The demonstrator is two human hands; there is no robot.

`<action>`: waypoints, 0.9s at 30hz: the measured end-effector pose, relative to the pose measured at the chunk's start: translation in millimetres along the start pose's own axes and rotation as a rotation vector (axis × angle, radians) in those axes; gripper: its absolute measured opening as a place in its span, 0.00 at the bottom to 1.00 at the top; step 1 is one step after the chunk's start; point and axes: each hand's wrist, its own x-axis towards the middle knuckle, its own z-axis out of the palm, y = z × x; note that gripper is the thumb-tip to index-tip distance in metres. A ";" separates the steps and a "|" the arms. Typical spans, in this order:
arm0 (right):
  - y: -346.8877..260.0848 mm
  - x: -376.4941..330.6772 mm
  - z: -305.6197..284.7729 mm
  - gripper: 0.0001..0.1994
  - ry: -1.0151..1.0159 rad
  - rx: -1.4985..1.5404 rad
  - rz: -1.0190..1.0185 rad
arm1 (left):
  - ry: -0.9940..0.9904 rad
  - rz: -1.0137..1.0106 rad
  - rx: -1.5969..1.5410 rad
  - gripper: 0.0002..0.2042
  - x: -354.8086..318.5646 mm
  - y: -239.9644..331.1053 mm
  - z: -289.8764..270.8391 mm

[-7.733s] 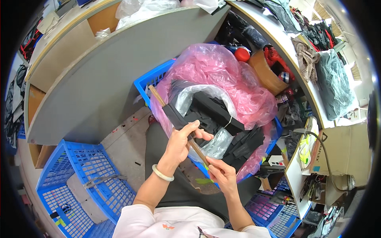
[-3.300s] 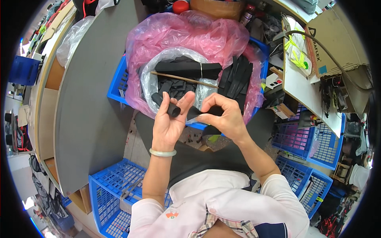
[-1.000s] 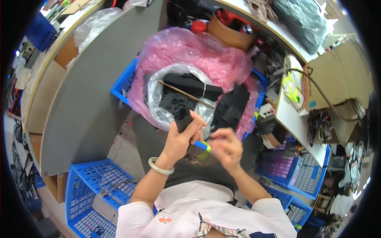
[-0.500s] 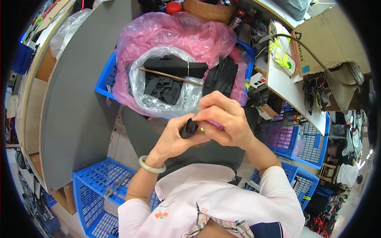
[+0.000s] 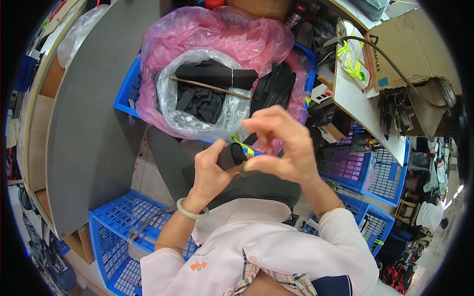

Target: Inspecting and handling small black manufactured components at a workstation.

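A big grey table (image 5: 94,113) fills the left side. Next to it a blue crate (image 5: 129,91) holds a pink bag (image 5: 217,34). Inside that is a clear bag (image 5: 197,121) full of black strips (image 5: 202,101), with a thin stick (image 5: 210,87) on top. Close to the body, over the lap, the left hand (image 5: 210,172) wraps around a small black roll (image 5: 232,155). The right hand (image 5: 284,148) pinches the roll's end, other fingers spread.
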 end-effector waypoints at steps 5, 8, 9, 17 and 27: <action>7.0 -20.3 20.5 0.11 0.065 -0.101 -0.007 | 0.176 0.231 0.295 0.15 1.6 -1.8 3.6; 7.6 -30.1 30.6 0.08 0.157 -0.142 0.017 | 0.251 0.310 0.332 0.15 2.5 -2.4 9.2; 7.8 -33.9 34.3 0.07 0.190 -0.134 0.039 | 0.287 0.347 0.352 0.16 3.0 -2.4 11.1; 3.3 -41.0 40.6 0.11 0.160 0.110 0.216 | 0.285 0.430 0.400 0.15 8.0 -1.0 3.8; 3.7 -37.2 50.5 0.08 0.191 -0.169 0.070 | 0.370 0.446 0.516 0.13 8.5 -7.9 12.8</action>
